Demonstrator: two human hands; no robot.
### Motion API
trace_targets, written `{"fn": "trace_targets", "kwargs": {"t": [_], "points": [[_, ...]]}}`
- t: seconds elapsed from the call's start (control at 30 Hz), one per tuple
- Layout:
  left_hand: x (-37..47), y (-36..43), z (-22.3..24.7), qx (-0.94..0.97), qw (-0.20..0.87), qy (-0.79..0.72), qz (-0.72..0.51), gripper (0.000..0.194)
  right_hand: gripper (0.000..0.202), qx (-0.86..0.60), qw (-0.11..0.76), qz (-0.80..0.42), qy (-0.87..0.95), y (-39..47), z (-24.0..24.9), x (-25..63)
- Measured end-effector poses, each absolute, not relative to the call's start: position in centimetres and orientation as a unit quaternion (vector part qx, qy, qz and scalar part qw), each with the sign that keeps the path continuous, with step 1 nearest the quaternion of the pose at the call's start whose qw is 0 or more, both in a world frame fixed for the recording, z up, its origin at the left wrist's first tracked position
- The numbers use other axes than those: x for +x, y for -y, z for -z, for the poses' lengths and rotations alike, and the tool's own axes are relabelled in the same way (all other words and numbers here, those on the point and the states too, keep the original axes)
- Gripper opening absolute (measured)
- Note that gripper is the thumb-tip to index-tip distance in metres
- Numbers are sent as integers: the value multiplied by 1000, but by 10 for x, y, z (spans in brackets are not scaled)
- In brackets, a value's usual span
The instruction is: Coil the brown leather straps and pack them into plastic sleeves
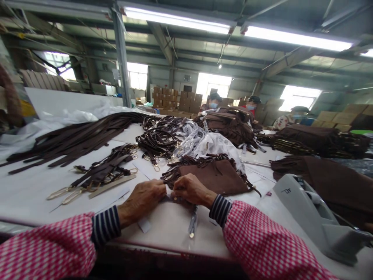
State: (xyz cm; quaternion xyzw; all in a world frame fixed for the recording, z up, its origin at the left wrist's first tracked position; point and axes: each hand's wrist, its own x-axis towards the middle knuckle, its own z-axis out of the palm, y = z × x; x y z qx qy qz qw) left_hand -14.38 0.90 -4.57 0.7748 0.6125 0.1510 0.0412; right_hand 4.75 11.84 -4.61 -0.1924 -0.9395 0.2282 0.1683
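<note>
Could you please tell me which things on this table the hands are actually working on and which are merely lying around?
In hand:
left hand
right hand
brown fringed piece

Lying about:
strap bundle
long straps
metal tool
grey machine

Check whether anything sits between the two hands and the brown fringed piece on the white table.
Nothing visible does. The left hand and right hand already rest together at the near edge of the brown fringed piece. The straps with clasps lie off to the left, and the metal tool lies nearer the table edge.
</note>
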Motion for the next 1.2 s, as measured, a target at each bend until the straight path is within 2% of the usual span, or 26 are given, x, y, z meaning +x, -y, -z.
{"fn": "trace_targets", "kwargs": {"t": [0.03, 0.1, 0.23, 0.3, 0.43, 0.6, 0.7, 0.83, 0.93, 1.03, 1.2], "points": [[-143, -8, 46, 791, -7, -600, -121, 23, 15, -186, 168, -218, 943, -118, 47, 47], [-143, -8, 48, 807, -35, -580, -103, 23, 14, -173, 169, -233, 942, -121, 48, 48], [-150, -12, 57, 796, 27, -579, -176, 33, 9, -164, 156, -348, 910, -128, 48, 49], [-153, -14, 59, 794, 51, -574, -193, 35, 10, -162, 140, -350, 912, -129, 46, 50], [-156, -15, 61, 807, 50, -559, -181, 32, 9, -151, 159, -213, 952, -119, 46, 50], [-156, -3, 67, 859, -146, -467, -152, 31, 15, -102, 192, 3, 976, -101, 57, 59], [-157, 0, 67, 879, -242, -387, -137, 29, 17, -88, 201, 35, 975, -99, 60, 65], [-157, -5, 63, 894, -309, -307, -107, 26, 12, -81, 183, 32, 979, -102, 57, 67], [-156, -6, 62, 894, -342, -274, -89, 26, 13, -72, 167, 53, 982, -97, 54, 69], [-154, -3, 64, 890, -351, -285, -60, 27, 13, -35, 137, 132, 981, -89, 51, 74], [-152, 7, 62, 896, -281, -345, 13, 19, 15, 1, 79, 191, 978, -83, 46, 80]]}}
